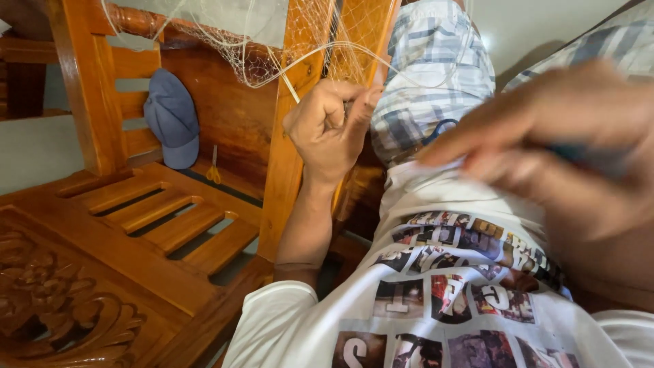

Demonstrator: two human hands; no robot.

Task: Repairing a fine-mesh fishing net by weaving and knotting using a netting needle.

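Note:
A fine, pale fishing net (272,48) hangs from the top of the frame over the wooden chair post (286,136). My left hand (330,126) is raised with its fingers closed, pinching the net's mesh and a thicker white cord (320,53) near the post. My right hand (565,146) is close to the camera and blurred; it grips a thin dark blue tool (586,155) whose shape I cannot make out. Below lie my white printed shirt (443,293) and plaid shorts (429,75).
A carved wooden bench (136,225) with a slatted seat fills the left. A blue cap (172,116) leans on its backrest. Small yellow-handled scissors (214,170) lie on the seat beside it. Pale floor shows at the far left.

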